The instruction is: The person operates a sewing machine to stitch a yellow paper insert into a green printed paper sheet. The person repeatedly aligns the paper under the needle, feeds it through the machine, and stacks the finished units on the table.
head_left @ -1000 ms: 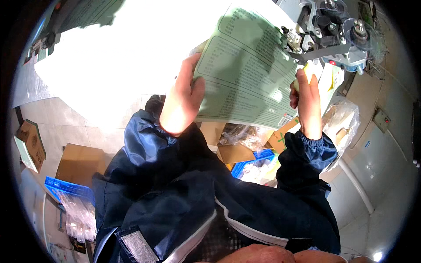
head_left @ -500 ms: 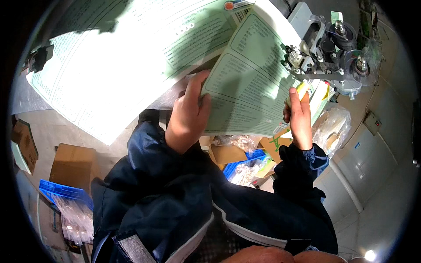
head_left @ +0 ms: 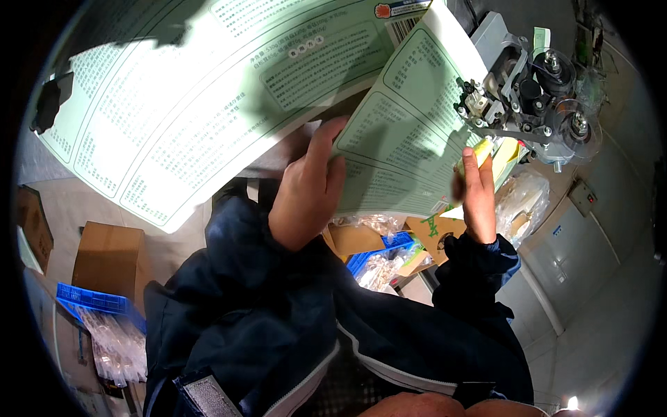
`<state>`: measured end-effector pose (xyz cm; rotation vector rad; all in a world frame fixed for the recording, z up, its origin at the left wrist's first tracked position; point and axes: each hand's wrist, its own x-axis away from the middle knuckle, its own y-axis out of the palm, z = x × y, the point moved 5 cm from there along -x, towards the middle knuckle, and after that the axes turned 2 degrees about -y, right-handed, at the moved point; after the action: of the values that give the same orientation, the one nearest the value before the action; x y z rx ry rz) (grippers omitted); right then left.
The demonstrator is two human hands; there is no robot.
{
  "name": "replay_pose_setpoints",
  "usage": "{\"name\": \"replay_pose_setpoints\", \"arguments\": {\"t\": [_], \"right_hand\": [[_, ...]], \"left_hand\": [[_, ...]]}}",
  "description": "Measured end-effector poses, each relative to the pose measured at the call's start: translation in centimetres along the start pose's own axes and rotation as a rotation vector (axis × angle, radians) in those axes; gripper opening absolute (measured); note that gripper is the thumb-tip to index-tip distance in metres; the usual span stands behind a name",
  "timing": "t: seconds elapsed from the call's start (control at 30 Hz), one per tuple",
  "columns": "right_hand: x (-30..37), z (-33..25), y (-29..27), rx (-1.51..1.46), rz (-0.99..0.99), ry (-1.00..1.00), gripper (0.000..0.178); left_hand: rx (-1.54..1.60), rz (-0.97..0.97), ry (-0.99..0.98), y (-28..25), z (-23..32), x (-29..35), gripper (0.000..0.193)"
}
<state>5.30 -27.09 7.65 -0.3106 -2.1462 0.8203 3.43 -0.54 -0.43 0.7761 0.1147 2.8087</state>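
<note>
My left hand (head_left: pixel 306 191) is closed on the left edge of a pale green printed sheet (head_left: pixel 396 132), its thumb and index finger at that edge. The other fingers are partly hidden. At the sheet's lower right edge is my right hand (head_left: pixel 479 198), fingers upright and closed around a small yellow piece (head_left: pixel 481 154) whose kind I cannot make out. Its thumb side is in shadow. A larger pale green sheet (head_left: pixel 174 132), glaring white in the middle, spreads over the left and partly behind the first one.
A machine (head_left: pixel 507 90) with metal arms and clear round discs stands right of the sheets. Below it lies a clear plastic bag (head_left: pixel 521 201). Lower down are a blue crate (head_left: pixel 379 251) with bagged goods, a cardboard box (head_left: pixel 111 257) and another blue crate (head_left: pixel 97 299).
The sheets and machine sit slightly lower and further right in view. My left hand has shifted a little right with the sheet's edge; the right hand keeps its hold.
</note>
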Motion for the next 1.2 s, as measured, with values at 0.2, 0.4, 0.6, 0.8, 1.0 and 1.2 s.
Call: {"name": "replay_pose_setpoints", "arguments": {"t": [0.2,0.4,0.6,0.8,1.0,1.2], "right_hand": [[-0.1,-0.1,0.1,0.021,0.007,-0.022,0.026],[-0.2,-0.1,0.0,0.043,-0.006,-0.011,0.028],[-0.6,0.0,-0.3,0.139,0.023,-0.138,0.028],[0.0,-0.3,0.2,0.079,0.021,-0.009,0.028],[-0.1,0.1,-0.1,0.074,0.071,0.063,0.036],[0.6,-0.3,0.4,0.036,0.096,0.128,0.035]], "left_hand": [[0.007,-0.008,-0.019,0.0,0.1,0.1,0.042],[-0.042,0.002,0.01,-0.1,0.2,0.0,0.043],[-0.02,-0.017,-0.008,-0.2,0.1,0.1,0.043],[-0.032,-0.013,0.015,-0.3,-0.2,0.0,0.043],[-0.053,0.041,0.121,-0.3,-0.5,-0.2,0.047],[-0.03,-0.133,-0.042,-0.3,-0.8,-0.2,0.05]]}}
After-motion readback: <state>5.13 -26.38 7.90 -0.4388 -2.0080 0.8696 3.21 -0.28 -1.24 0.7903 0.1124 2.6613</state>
